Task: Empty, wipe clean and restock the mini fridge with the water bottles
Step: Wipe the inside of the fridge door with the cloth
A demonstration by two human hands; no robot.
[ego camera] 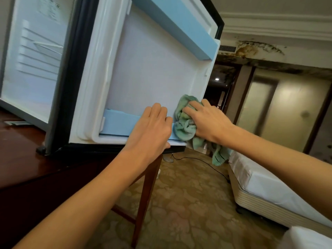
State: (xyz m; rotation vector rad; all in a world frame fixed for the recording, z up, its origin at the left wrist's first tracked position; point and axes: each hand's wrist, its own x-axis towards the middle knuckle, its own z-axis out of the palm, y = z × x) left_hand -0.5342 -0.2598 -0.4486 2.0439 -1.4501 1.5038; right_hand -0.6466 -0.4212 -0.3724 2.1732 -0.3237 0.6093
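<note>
Left hand point(152, 126) grips the blue lower door shelf point(118, 123), fingers curled over it. Right hand point(210, 121) clutches a green cloth point(185, 126) against the fridge door point(152, 69).

soft green cloth point(185, 123); glossy white plastic fridge door point(152, 69); polished wood table point(21, 150).

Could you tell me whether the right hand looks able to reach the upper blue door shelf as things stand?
Probably yes: the right hand, gripping the green cloth at the lower shelf, has only the bare inner door panel between it and the upper shelf; nothing blocks the way.
</note>
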